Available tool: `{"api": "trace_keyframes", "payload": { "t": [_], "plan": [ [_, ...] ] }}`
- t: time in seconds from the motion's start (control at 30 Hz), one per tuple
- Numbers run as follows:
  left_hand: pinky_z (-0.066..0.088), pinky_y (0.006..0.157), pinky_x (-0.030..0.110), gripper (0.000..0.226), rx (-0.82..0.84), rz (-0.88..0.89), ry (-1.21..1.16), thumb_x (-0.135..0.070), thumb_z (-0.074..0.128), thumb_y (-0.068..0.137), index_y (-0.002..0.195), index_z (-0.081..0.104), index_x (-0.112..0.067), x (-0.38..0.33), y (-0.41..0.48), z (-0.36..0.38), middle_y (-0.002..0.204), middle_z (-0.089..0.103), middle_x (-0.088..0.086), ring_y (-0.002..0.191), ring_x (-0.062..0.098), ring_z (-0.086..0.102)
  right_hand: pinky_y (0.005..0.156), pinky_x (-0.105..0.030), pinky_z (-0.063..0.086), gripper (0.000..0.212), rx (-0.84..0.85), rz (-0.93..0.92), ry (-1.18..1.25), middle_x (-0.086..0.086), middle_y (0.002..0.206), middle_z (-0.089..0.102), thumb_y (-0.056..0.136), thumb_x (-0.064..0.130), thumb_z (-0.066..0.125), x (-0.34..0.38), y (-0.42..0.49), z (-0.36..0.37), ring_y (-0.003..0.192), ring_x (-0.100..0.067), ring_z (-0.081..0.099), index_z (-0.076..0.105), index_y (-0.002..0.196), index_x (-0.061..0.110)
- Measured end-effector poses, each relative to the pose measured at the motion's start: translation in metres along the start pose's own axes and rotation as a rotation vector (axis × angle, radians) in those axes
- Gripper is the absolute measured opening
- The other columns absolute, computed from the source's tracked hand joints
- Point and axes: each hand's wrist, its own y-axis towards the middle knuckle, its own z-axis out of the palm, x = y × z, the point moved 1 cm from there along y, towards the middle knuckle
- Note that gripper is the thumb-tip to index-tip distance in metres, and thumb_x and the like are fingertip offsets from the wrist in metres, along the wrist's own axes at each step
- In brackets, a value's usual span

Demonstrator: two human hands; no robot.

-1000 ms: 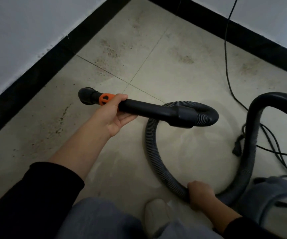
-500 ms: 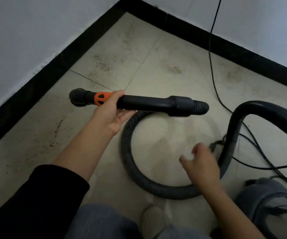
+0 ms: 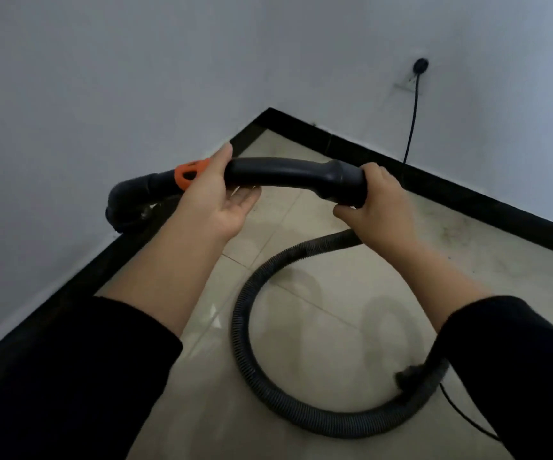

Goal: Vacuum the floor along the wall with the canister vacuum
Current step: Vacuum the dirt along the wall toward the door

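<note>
Head camera, looking down into a room corner: what was the person holding?

— A black vacuum handle, held level at the centre of the frame, above the floor. The left hand cradled it beside an orange collar, thumb hooked over the top and fingers lying fairly loose beneath. The right hand was clamped round the thick end, where the ribbed hose appeared to join on.

— And the rest of the vacuum?

— The hose dropped from under the right hand and looped across the tiles at lower centre. The canister itself was out of view. A power cord ran up the wall to a socket at upper right.

— How much cleaning looked done?

— Probably none. The open nozzle end hung in the air at centre left, not on the floor. Dark smudges lay on the tiles beside the black skirting at right. I could see no floor head fitted, and all the sweeping along the wall seemed left to do.
</note>
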Motion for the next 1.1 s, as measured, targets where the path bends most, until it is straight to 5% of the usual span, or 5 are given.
{"api": "trace_keyframes", "payload": {
  "t": [0.33, 0.57, 0.7, 0.9, 1.1],
  "plan": [
    [0.040, 0.110, 0.042, 0.015, 0.313, 0.126, 0.373, -0.014, 0.051, 0.099, 0.111, 0.056, -0.005, -0.048, -0.042, 0.141, 0.129, 0.060, 0.016, 0.119, 0.026, 0.059, 0.055, -0.026, 0.039, 0.036, 0.315, 0.193, 0.198, 0.006, 0.080, 0.057, 0.070, 0.038, 0.076, 0.029, 0.064, -0.114, 0.075, -0.015, 0.055, 0.053, 0.091, 0.019],
    [0.052, 0.095, 0.049, 0.017, 0.348, 0.262, 0.545, -0.020, 0.056, 0.098, 0.112, 0.049, -0.014, -0.065, -0.079, 0.238, 0.121, 0.061, 0.019, 0.115, 0.030, 0.062, 0.068, -0.040, 0.055, 0.041, 0.605, 0.535, 0.874, -0.015, 0.064, 0.063, 0.045, 0.024, 0.072, 0.045, 0.091, -0.178, 0.060, -0.025, 0.062, 0.064, 0.075, -0.002],
    [0.056, 0.085, 0.053, 0.017, 0.237, 0.437, 0.804, -0.026, 0.062, 0.093, 0.100, 0.047, -0.022, -0.083, -0.083, 0.286, 0.093, 0.061, 0.008, 0.093, 0.030, 0.066, 0.073, -0.035, 0.053, 0.023, 0.902, 0.650, 1.246, -0.013, 0.066, 0.061, 0.059, 0.021, 0.067, 0.075, 0.098, -0.191, 0.062, -0.025, 0.059, 0.062, 0.069, 0.001],
    [0.050, 0.071, 0.029, 0.032, 0.068, 0.721, 1.294, -0.027, 0.062, 0.088, 0.113, 0.044, -0.019, -0.099, -0.075, 0.320, 0.085, 0.053, -0.012, 0.075, 0.010, 0.055, 0.057, -0.017, 0.048, 0.034, 0.295, 0.558, 1.025, -0.001, 0.080, 0.065, 0.071, 0.020, 0.083, 0.129, 0.092, -0.180, 0.067, -0.013, 0.063, 0.058, 0.094, 0.016],
    [0.058, 0.071, 0.038, 0.024, 0.035, 0.457, 1.418, -0.016, 0.068, 0.079, 0.101, 0.059, -0.011, -0.118, -0.075, 0.307, 0.086, 0.067, 0.007, 0.068, 0.022, 0.065, 0.052, -0.029, 0.053, 0.014, 0.527, 0.595, 1.485, -0.014, 0.062, 0.059, 0.069, -0.004, 0.071, 0.176, 0.089, -0.174, 0.049, -0.024, 0.059, 0.061, 0.077, 0.001]
  ]
}}
